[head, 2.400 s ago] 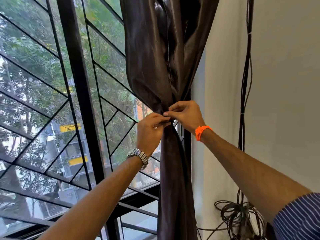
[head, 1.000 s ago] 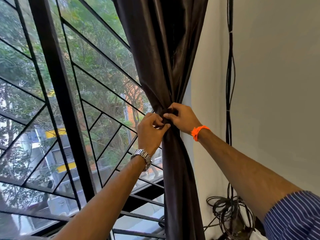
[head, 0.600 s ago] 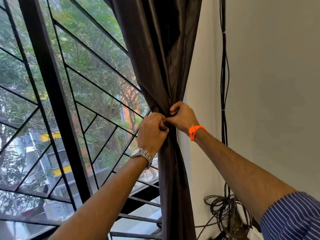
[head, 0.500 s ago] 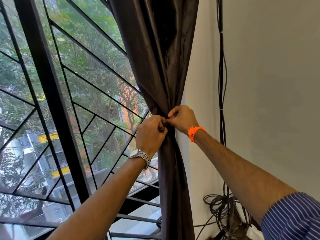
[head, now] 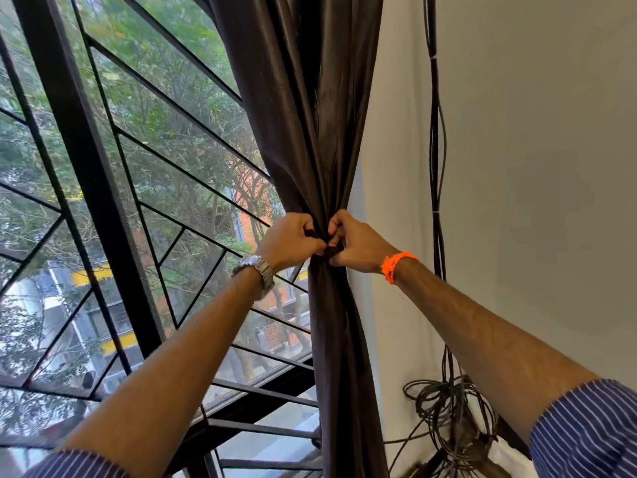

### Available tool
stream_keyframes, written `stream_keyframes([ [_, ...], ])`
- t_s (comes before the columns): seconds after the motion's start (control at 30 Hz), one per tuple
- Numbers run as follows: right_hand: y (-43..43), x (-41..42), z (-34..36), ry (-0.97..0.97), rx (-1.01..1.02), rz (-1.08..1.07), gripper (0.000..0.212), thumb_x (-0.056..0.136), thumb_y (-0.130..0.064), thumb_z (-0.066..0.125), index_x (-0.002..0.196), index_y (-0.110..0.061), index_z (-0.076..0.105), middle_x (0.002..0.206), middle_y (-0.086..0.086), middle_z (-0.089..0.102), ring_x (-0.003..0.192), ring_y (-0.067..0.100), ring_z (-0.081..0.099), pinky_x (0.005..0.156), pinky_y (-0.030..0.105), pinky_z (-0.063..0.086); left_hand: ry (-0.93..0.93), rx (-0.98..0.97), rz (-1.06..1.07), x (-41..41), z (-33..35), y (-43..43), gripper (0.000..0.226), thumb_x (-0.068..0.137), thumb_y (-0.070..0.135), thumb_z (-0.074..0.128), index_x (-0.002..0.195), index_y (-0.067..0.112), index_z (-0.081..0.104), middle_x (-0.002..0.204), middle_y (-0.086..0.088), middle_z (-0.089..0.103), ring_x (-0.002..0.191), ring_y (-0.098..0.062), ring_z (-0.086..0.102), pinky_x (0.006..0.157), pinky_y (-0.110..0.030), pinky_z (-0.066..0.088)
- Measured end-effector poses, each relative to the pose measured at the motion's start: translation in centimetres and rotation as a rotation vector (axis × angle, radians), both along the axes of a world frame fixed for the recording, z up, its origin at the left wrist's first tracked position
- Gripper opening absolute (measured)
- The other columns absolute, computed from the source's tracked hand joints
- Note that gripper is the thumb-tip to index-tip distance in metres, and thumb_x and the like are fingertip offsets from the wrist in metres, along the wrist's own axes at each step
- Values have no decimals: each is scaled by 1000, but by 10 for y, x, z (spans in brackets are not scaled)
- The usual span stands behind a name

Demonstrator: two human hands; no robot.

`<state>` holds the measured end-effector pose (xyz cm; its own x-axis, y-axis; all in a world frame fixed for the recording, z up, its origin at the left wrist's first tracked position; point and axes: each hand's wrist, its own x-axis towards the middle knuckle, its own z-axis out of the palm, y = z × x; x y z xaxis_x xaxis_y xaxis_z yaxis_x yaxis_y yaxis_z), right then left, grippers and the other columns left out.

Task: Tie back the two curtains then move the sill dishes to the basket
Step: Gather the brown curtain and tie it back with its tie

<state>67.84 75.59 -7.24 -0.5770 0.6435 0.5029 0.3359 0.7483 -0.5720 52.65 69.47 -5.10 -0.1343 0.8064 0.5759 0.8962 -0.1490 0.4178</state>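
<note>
- The brown curtain (head: 303,98) hangs bunched at the right edge of the window (head: 103,201), just beside the wall (head: 534,167), and is cinched to a narrow waist.
- The left grip (head: 289,241) and right grip (head: 358,244) meet at that waist with fingers curled, each pinching dark fabric; whether it is a tie or a fold I cannot tell.
- The cloth looks light, soft and slick, so a loose knot may slide; the waist is the best place to hold it.

Both bare forearms stretch upward and forward, converging. The left hand (head: 289,241) and the right hand (head: 360,246) meet almost knuckle to knuckle, fingers curled, each apparently pinching the gathered dark brown curtain (head: 310,132) where they meet.
</note>
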Motion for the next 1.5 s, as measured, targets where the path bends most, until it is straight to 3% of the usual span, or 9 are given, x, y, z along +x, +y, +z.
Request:
stream_keyframes([
  [0.17,3,-3,-12,13,133,-55,37,62,-8,62,84,-29,39,77,0,57,69,24,51,67,47,48,-139,-280,-136,1,25,-1,43,64,3,82,54,18,42,46,1,43,42,-12,34,47,-23,29],
  [0.27,3,-1,-21,84,203,-53,32,69,-2,62,85,-23,43,83,10,57,75,26,50,63,40,46,-214,-415,-226,-3,32,-3,44,76,8,79,59,17,40,45,2,35,39,-10,26,42,-20,22],
  [0.43,5,-6,-27,124,352,-113,24,72,-7,68,91,-14,56,91,-3,47,83,13,41,71,21,34,-176,-474,-221,-4,38,4,35,83,21,75,69,10,45,53,-6,34,42,-15,26,44,-22,22],
  [0.63,-4,2,-34,241,622,-190,21,75,-4,66,91,-13,56,92,3,52,81,20,51,64,38,51,-332,-442,-107,8,32,12,33,91,9,59,65,13,39,50,-1,23,39,-12,20,41,-17,18],
  [0.8,-6,15,-30,92,767,-48,33,82,-10,55,112,-13,67,103,9,57,88,26,59,69,34,56,-316,-431,-42,15,34,16,35,87,-3,46,57,12,34,52,-2,24,42,-11,18,43,-17,18],
  [1.07,-3,17,-17,64,718,7,14,84,-20,70,95,-13,76,96,4,65,85,21,64,73,33,56,-320,-462,-66,8,36,14,32,91,12,61,65,14,42,47,-3,32,41,-13,24,45,-21,20],
  [1.2,1,12,-22,247,560,-47,11,87,-22,67,90,-14,73,90,1,66,80,13,63,72,28,56,-400,-287,-84,-1,29,10,38,73,23,84,65,18,48,57,-8,56,42,-15,55,40,-19,38],
  [1.37,2,2,-25,413,169,-41,13,90,-19,64,89,-8,71,86,2,62,75,17,64,58,25,60,-529,-120,-97,-7,19,4,40,59,18,92,62,18,52,80,-19,72,74,-29,74,68,-37,60],
  [1.5,1,1,-24,431,97,-15,12,91,-11,61,89,-3,69,81,9,64,64,20,66,53,22,58,-535,-93,-76,-13,14,1,40,57,21,93,61,17,53,66,-11,70,61,-23,71,51,-27,52],
])
